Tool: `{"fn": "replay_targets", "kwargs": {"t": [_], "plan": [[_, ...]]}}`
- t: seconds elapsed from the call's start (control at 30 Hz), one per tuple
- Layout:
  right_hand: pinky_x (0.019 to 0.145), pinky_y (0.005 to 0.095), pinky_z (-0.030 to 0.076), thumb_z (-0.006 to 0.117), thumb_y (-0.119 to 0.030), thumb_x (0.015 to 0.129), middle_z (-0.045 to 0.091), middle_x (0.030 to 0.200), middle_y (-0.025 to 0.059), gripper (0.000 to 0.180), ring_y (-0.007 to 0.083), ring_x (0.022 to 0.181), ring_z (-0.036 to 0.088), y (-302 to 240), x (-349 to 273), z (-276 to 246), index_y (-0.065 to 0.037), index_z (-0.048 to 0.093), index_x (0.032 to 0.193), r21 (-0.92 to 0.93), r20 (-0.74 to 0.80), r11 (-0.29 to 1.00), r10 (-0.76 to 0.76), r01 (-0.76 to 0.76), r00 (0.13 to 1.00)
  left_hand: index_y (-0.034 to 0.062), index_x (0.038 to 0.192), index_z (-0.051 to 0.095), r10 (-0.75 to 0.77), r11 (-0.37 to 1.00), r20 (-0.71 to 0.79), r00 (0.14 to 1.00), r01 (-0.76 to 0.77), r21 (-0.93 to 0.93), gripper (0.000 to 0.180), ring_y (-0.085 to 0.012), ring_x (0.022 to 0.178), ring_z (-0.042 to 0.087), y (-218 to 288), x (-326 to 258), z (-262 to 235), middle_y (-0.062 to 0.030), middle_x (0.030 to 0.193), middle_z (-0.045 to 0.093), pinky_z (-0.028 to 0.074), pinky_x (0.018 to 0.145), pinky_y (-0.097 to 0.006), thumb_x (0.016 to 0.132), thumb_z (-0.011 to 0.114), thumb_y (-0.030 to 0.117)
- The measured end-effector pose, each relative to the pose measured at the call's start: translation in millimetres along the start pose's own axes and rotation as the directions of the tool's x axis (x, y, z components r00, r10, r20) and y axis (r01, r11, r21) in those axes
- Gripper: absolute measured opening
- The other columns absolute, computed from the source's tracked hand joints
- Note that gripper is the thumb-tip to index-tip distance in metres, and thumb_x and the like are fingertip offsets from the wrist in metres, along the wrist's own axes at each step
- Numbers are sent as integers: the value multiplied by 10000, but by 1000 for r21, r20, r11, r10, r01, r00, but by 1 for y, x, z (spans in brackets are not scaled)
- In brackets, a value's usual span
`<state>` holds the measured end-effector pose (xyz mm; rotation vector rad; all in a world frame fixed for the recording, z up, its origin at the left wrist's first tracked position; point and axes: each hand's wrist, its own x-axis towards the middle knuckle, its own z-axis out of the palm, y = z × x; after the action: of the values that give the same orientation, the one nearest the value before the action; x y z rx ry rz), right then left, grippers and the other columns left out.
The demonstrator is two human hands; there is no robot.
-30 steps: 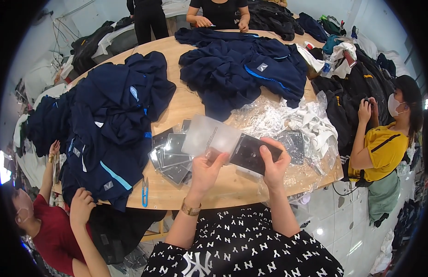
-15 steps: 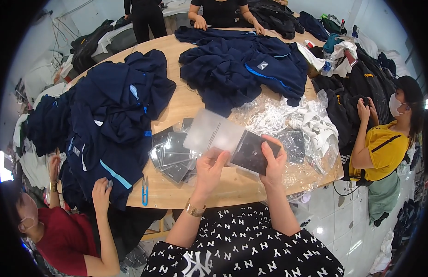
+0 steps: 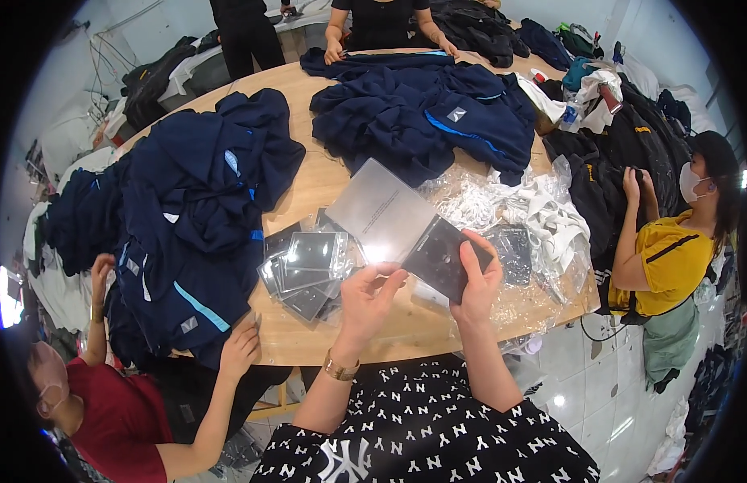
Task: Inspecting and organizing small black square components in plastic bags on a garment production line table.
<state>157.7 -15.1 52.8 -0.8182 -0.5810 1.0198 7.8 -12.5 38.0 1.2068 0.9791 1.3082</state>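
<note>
In my right hand is a black card-like plastic pouch, its thumb on the front and fingers behind. A clear frosted flap with small print extends from it to the upper left. My left hand is closed, thumb and forefinger together, right by the lower corner of the flap; whether they pinch anything is hidden. Beyond my left hand, several similar clear-and-black pouches lie in an overlapping heap on the wooden table.
Navy garments are piled at left, with another navy pile at the far side. White cords in crumpled plastic lie to the right. Co-workers stand around: a red sleeve at left, a yellow shirt at right, others across.
The flap has tilted more upright, and my left fingers now sit at its lower corner. The left co-worker's hand has moved right to the table edge, where blue thread snips lay.
</note>
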Motion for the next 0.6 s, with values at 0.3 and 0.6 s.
{"fn": "replay_targets", "kwargs": {"t": [0.3,0.6], "plan": [[730,275,499,572,-65,832,593,945,108,228,160,837,589,13,-11,3,8,531,1044,200,-190,975,132,-94,973,-1,752,593,431,678,56,901,-364,639,80,-174,595,608,11,4,1,-91,695,620,447,557,-235,710,660,15],[730,240,451,576,-63,833,569,934,74,213,118,829,542,10,-12,2,16,538,1027,-224,-38,933,-298,282,954,-17,711,566,363,831,-60,930,-293,473,73,-99,593,591,11,-2,5,-55,668,605,457,566,-211,725,634,7]]}}
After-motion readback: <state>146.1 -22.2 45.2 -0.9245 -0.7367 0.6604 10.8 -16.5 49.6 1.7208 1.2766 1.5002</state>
